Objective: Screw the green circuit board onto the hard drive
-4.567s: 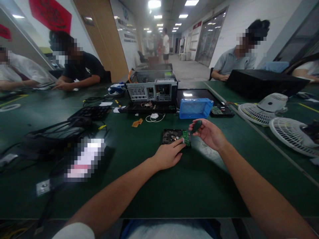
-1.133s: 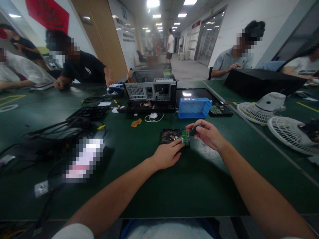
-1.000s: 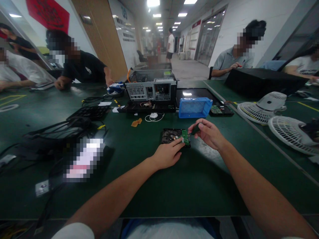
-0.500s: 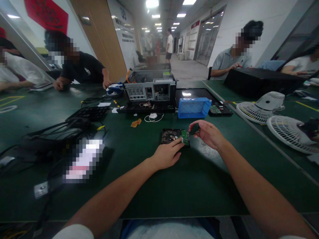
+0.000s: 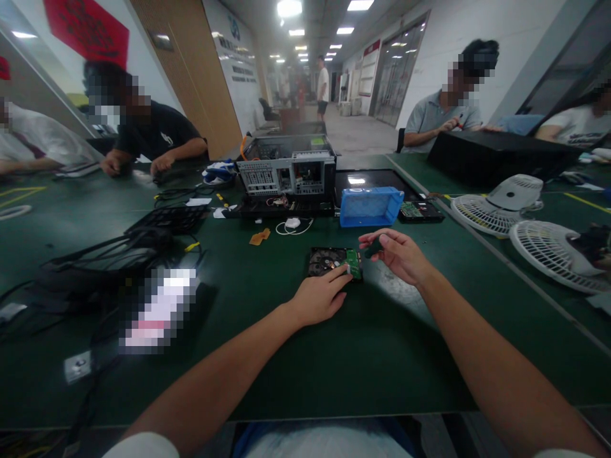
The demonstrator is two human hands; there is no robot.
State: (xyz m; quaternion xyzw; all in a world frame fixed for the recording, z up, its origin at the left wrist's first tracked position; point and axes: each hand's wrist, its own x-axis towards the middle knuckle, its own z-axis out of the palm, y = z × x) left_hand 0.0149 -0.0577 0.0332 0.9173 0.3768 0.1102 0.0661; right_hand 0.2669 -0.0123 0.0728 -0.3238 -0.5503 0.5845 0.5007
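A hard drive with a green circuit board (image 5: pixel 328 259) lies flat on the green table (image 5: pixel 296 375). My left hand (image 5: pixel 321 296) rests at its near edge, fingers spread and fingertips touching the board. Just right of the drive, my right hand (image 5: pixel 396 256) holds a small dark object (image 5: pixel 373 247) between thumb and fingers, a little above the table. What that object is cannot be made out. Behind the drive stands a blue plastic bin (image 5: pixel 370 208), tipped so that its inside faces me.
An open computer case (image 5: pixel 286 175) stands at the back middle. Black cables (image 5: pixel 109 254) and a bright blurred phone-like item (image 5: pixel 162 312) lie left. White fan parts (image 5: pixel 548 254) are at right, near a black case (image 5: pixel 496 156). People sit across the table.
My right hand and the dark object have shifted slightly away from the drive's right end. My left hand stays on the drive. The person at back left has moved a hand lower onto the table.
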